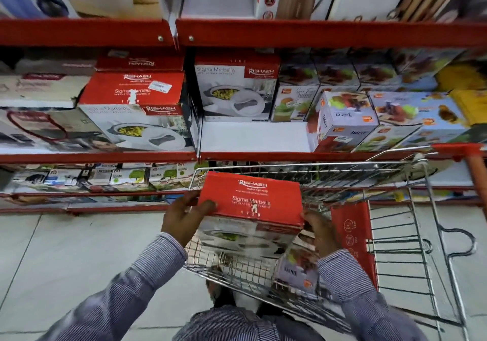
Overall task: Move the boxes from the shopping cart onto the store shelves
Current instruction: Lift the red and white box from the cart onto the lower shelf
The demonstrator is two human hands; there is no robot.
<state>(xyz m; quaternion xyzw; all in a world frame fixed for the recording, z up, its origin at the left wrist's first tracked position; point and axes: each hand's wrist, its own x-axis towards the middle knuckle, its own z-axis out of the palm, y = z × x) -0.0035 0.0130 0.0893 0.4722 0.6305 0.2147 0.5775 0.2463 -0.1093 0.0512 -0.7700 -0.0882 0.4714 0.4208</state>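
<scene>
I hold a red-topped casserole box [250,199] above the wire shopping cart [419,235]. My left hand [184,217] grips its left side and my right hand [320,231] grips its right lower corner. A juicer box [299,268] lies in the cart under my right wrist. On the middle shelf [253,136] a bare white gap sits in front of another casserole box [235,90], with a stacked casserole box [134,111] to its left.
Juicer boxes [342,122] fill the shelf to the right of the gap. The upper red shelf edge [316,33] overhangs it. A lower shelf [105,180] holds small boxes. The cart's red handle [474,166] stands at right. Grey floor tiles lie at left.
</scene>
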